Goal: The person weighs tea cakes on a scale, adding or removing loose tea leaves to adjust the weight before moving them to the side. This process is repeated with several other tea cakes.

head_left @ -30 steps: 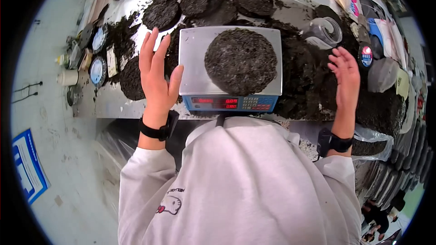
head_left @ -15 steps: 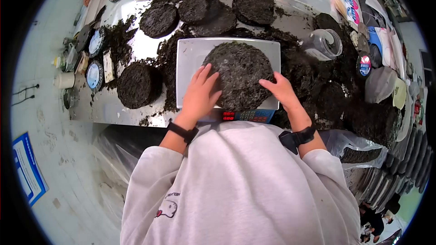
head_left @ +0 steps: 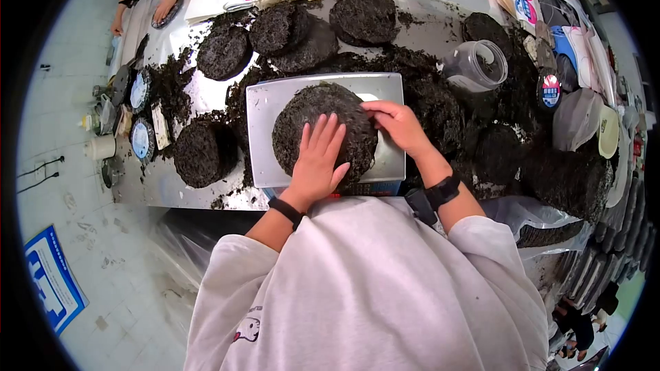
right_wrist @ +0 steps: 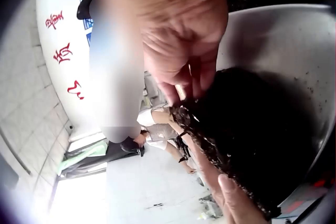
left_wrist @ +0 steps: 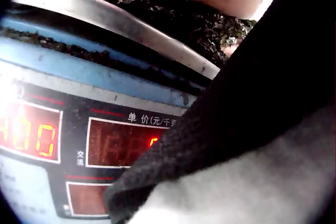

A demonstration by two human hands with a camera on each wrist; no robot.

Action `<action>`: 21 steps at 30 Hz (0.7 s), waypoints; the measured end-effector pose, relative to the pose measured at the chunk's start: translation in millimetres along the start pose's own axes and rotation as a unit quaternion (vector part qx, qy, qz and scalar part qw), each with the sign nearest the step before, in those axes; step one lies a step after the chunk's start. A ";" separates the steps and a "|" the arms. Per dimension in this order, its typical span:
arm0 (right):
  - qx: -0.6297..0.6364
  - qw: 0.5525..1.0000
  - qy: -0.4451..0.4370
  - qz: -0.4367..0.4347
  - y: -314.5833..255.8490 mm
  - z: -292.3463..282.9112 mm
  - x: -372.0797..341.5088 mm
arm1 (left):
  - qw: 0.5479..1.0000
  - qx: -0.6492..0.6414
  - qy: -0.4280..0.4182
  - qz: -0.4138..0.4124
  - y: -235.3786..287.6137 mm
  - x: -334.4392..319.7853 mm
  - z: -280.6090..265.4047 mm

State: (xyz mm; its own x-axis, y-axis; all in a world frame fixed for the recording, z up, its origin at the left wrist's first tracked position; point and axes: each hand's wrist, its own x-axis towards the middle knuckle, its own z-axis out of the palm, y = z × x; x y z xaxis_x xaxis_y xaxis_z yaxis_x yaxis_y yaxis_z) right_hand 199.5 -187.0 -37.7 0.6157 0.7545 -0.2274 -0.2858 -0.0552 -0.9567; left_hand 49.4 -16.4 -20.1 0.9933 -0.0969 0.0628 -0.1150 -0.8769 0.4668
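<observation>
In the head view a thick, round, dark cake of dried seaweed (head_left: 287,130) lies on the metal pan (head_left: 260,165) of a blue weighing scale. My left hand (head_left: 320,159) rests on the front part of the cake with its fingers stretched out. At the far right edge my right hand (head_left: 402,126) pinches the rim between thumb and fingertips. The right wrist view shows those fingertips (right_wrist: 194,85) right at the flaky edge. Red digits glow on the scale's display (left_wrist: 110,140) in the left wrist view; my sleeve and wristband hide part of it.
More seaweed cakes (head_left: 363,17) lie at the back, and another cake (head_left: 201,153) stands left of the scale. Loose seaweed (head_left: 440,113) is heaped to the right, near a clear plastic jar (head_left: 474,66). Another person's hand (head_left: 165,7) is at the far left.
Both hands were raised clear of the cake, then came in to its sides. Now the left lies on top and the right pinches the rim. The cake has shifted left on the pan.
</observation>
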 end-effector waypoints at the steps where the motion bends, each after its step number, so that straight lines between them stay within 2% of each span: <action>1: -0.046 0.997 0.040 -0.041 11.2 7.0 5.9 | 1.000 -0.004 0.013 0.002 -0.5 -0.6 0.6; 2: -0.091 0.990 0.080 -0.079 15.0 15.4 8.6 | 1.000 -0.009 0.024 0.004 0.4 -2.6 1.3; 3: -0.146 0.982 0.070 -0.096 16.4 20.7 8.1 | 1.000 -0.009 0.024 0.003 0.6 -3.1 1.8; 4: -0.146 0.982 0.068 -0.097 15.2 25.5 6.2 | 0.999 -0.014 0.032 0.005 0.3 -3.0 2.2; 6: -0.375 0.911 0.117 -0.125 9.9 35.4 4.4 | 0.999 -0.018 0.042 0.009 0.1 -3.6 2.2; 8: -0.391 0.903 0.133 -0.115 2.5 42.4 8.9 | 1.000 0.001 0.026 0.006 1.8 -3.3 3.3; 10: -0.445 0.888 0.112 -0.023 2.7 40.2 20.3 | 1.000 0.011 0.028 0.001 1.6 -2.5 4.7; 11: -0.464 0.876 0.114 -0.060 3.8 38.3 20.9 | 0.999 0.016 0.027 0.001 2.4 -2.6 4.2; 16: -0.474 0.858 0.162 -0.115 33.8 34.3 28.3 | 0.998 0.052 0.028 0.002 3.0 -2.8 8.0; 18: -0.277 0.925 0.255 -0.050 52.4 30.8 36.9 | 0.998 0.054 0.035 0.005 0.6 -3.3 10.8; 19: -0.388 0.880 0.267 -0.065 35.6 35.4 31.6 | 0.998 0.062 0.031 0.004 1.0 -4.2 11.4; 20: -0.390 0.878 0.270 -0.067 29.4 36.5 29.9 | 0.997 0.071 0.029 0.005 1.4 -3.6 12.0; 21: -0.342 0.892 0.295 -0.034 23.3 35.5 30.0 | 0.997 0.076 0.025 0.003 1.3 -2.4 12.6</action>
State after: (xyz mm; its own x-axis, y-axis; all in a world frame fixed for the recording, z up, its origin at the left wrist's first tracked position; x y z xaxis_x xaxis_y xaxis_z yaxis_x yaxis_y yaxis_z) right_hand 185.2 -142.5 -60.3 0.9510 0.3079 -0.0280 0.1575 -0.5605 -0.8131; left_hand 47.0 -23.2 -30.8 0.9905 -0.0811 0.1110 -0.1136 -0.9377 0.3283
